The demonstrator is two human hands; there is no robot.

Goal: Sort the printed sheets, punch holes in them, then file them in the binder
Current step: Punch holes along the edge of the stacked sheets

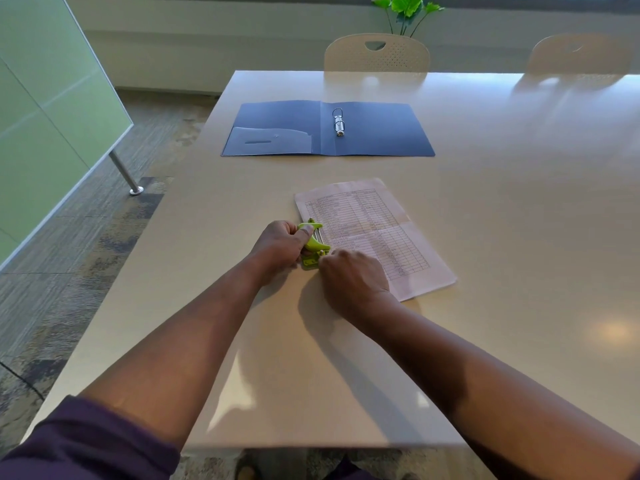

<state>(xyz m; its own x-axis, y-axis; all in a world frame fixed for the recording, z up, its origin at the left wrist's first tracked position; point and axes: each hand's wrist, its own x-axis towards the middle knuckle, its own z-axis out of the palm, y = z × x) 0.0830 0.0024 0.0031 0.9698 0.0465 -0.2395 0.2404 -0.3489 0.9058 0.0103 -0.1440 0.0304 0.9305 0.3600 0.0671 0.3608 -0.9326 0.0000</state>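
- Lime-green hole punch (312, 244) sits gripped in the left hand (278, 248), thumb curled over its lever; the right hand (351, 277) just beside it pinches the printed sheets (375, 237) at their edge.
- If that stack creeps sideways under the press, holes would likely miss the rings of the binder (328, 129), lying open well beyond both hands.
- Sheets look pale pink, creased across the middle, printed with tables.

Beige table (485, 209); two pale chairs (376, 53) beyond far edge (one blurred); green plant (407, 8); frosted partition (45, 109) left.

One open dark-blue plastic ring binder (284, 128), one lime-green plastic hole punch (313, 245), one stack of pale printed table sheets (374, 233), two beige perforated-back chairs (377, 53), one leafy green plant (407, 8), one pale bench (502, 202).
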